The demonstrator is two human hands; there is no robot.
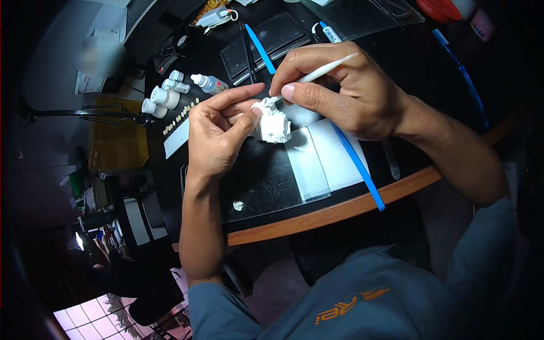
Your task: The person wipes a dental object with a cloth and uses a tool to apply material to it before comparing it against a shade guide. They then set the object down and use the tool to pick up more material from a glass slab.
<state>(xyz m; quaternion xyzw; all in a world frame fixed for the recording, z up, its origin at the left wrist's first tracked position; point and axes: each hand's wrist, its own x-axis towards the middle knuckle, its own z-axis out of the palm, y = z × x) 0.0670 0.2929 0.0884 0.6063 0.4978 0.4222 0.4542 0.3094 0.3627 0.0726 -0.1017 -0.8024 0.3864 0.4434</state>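
— What's in the hands, from where you stand?

— The left hand (218,133) is closed around a crumpled white lump (272,123), thumb and forefinger pinching it just above the middle of the frame. The right hand (340,90) grips a thin white tool (326,69) like a pen, its tip touching the top of the lump.

— And what is the lump?

— Hard to say; it might be tissue wrapped around something small, but the fingers hide the near side of it.

— What lies beneath?

— A dark work mat (266,181) with a clear glass slab (309,164) on it, right under the lump. A long blue stick (357,164) runs slantwise from under the right hand toward the table's wooden edge (340,212) at lower centre. A small white scrap (238,205) sits on the mat near the left wrist.

— Anything off to the side?

— At upper left, a cluster of small white bottles (167,96) stands together, with a dropper bottle (208,83) lying just beside them. Below those, a strip carrying a row of little tooth-shaped pieces (180,122) lies close to the left hand's knuckles. Across the top centre are black trays (266,39) and another blue tool (259,48), partly covered by the right hand's fingers. At far right, a blue-handled brush (462,73) lies well apart from the hands.
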